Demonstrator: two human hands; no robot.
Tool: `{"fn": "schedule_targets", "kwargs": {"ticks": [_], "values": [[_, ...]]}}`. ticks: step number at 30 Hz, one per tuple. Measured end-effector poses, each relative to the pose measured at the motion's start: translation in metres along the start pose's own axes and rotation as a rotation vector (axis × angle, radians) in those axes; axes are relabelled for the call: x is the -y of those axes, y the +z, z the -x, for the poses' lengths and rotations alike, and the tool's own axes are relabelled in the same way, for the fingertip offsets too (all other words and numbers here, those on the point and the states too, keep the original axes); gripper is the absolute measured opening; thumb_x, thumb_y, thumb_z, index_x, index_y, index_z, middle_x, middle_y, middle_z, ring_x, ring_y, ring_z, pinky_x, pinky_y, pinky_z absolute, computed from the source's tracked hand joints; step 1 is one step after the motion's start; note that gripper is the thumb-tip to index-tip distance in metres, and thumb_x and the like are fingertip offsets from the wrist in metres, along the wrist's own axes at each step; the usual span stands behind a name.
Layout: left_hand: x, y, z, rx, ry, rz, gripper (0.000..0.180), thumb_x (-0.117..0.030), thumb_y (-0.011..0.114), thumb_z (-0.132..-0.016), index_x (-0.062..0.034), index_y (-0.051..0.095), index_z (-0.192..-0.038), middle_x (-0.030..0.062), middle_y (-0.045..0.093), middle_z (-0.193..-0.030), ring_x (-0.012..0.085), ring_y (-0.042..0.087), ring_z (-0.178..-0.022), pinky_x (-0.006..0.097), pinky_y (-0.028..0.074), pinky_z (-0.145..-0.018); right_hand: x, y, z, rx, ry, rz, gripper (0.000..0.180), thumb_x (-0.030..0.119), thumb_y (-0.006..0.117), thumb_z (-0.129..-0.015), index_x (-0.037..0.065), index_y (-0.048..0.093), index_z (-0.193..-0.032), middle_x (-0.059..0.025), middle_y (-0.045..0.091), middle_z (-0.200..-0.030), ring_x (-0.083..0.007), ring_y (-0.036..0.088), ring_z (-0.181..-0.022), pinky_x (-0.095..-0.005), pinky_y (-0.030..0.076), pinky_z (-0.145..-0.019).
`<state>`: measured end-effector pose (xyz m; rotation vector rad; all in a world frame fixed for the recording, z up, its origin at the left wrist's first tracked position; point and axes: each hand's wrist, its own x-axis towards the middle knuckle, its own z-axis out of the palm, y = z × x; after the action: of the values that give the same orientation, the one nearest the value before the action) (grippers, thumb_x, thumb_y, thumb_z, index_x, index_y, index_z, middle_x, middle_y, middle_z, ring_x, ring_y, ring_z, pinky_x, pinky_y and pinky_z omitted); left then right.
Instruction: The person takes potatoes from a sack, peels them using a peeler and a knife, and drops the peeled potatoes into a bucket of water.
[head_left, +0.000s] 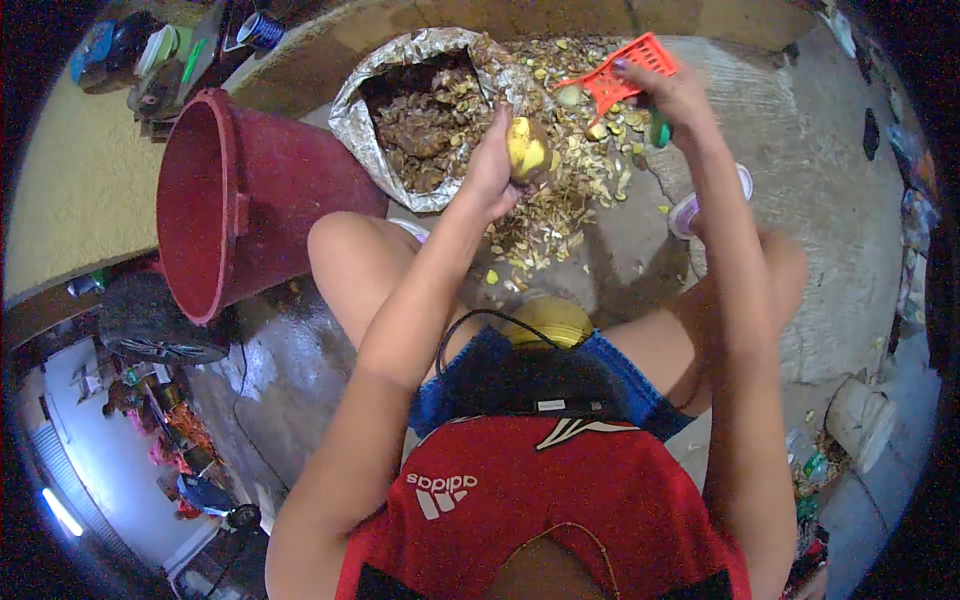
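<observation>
Fingers [645, 78]: closed on items, both sides | far left of them: red bucket [300, 170] | just left: silvery sack [350, 120] of brown scraps [415, 130] | left hand [488, 165]: thumb along part-peeled yellow piece [528, 148], other fingers mostly hidden | between fingers, on floor: loose peelings [575, 190] | right hand [680, 100]: pinching orange slotted tool [636, 66], green object [660, 130] just below
</observation>
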<state>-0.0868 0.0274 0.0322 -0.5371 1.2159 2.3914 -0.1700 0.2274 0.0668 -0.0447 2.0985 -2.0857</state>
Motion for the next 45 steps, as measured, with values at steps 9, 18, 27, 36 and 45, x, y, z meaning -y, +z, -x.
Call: {"fn": "schedule_targets", "kwargs": {"ticks": [9, 18, 27, 36, 45], "values": [[0.005, -0.003, -0.007, 0.035, -0.027, -0.037, 0.054, -0.043, 0.02, -0.088, -0.0014, 0.045, -0.111, 0.0115, 0.056, -0.102, 0.0205, 0.057, -0.088, 0.03, 0.045, -0.075, -0.013, 0.034, 0.02, 0.246, 0.113, -0.012, 0.032, 0.02, 0.069, -0.067, 0.004, 0.052, -0.089, -0.001, 0.057, -0.075, -0.0091, 0.055, -0.065, -0.0219, 0.047, -0.051], [0.0, 0.005, -0.001, 0.037, -0.026, -0.191, 0.055, -0.043, 0.022, -0.088, 0.0009, 0.044, -0.111, 0.0131, 0.054, -0.104, 0.0224, 0.056, -0.092, 0.032, 0.044, -0.08, -0.01, 0.029, 0.018, 0.223, 0.068, -0.023, 0.021, 0.017, 0.068, -0.067, 0.005, 0.056, -0.079, -0.0021, 0.058, -0.068, -0.0086, 0.054, -0.054, -0.0212, 0.044, -0.048], [-0.006, -0.007, 0.005, 0.279, 0.285, -0.712, 0.062, -0.03, 0.074, -0.059, -0.0047, 0.04, -0.104, 0.0049, 0.054, -0.091, 0.0131, 0.054, -0.077, 0.026, 0.044, -0.069, -0.002, 0.023, 0.02, 0.27, 0.096, -0.008, 0.023, 0.021, 0.067, -0.069, 0.007, 0.055, -0.082, 0.0005, 0.056, -0.069, -0.0069, 0.053, -0.059, -0.0197, 0.043, -0.05], [-0.009, -0.008, 0.013, 0.374, 0.177, -0.669, 0.069, -0.009, 0.078, -0.054, -0.0073, 0.038, -0.11, 0.0001, 0.052, -0.09, 0.0097, 0.05, -0.083, 0.025, 0.043, -0.073, -0.008, -0.008, -0.006, -0.001, 0.002, -0.045, 0.022, 0.017, 0.065, -0.07, 0.004, 0.056, -0.085, -0.0021, 0.059, -0.073, -0.0081, 0.054, -0.059, -0.0205, 0.043, -0.052], [-0.006, -0.009, 0.002, 0.136, 0.198, -0.514, 0.051, -0.006, 0.072, -0.058, -0.0036, 0.044, -0.102, 0.0029, 0.057, -0.084, 0.0107, 0.056, -0.072, 0.023, 0.045, -0.06, -0.016, -0.004, -0.005, -0.096, -0.203, 0.376, 0.023, 0.022, 0.067, -0.066, 0.006, 0.059, -0.081, -0.0031, 0.06, -0.069, -0.0105, 0.056, -0.061, -0.0234, 0.045, -0.054]]}}
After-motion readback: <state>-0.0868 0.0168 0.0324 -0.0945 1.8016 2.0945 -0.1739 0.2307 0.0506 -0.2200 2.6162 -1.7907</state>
